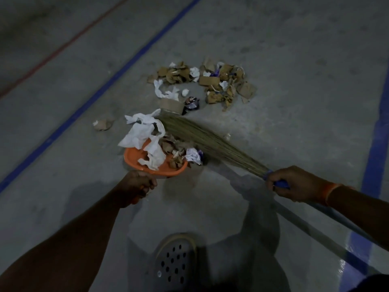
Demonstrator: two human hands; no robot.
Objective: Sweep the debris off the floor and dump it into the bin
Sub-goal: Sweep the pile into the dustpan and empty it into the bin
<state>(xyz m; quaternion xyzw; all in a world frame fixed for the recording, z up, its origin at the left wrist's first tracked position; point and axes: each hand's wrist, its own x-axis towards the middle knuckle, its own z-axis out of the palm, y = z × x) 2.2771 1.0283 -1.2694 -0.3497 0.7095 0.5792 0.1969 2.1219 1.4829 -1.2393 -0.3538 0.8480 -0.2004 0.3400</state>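
A pale perforated clog sits nearest, at six o'clock on the grey floor. Up from it at about nine o'clock, the left hand is curled round the handle of an orange dustpan, which rests tilted on the floor. At three o'clock the right hand, an orange band at its wrist, is clamped on the blue grip of a grass broom; its straw fan lies against the pan's far side. The pan is heaped with crumpled white tissue, torn brown card and a purple-white wrapper. At twelve o'clock beyond the broom lies the loose debris: brown cardboard scraps, white paper, a tape roll. One scrap lies apart at ten o'clock, near a blue floor line.
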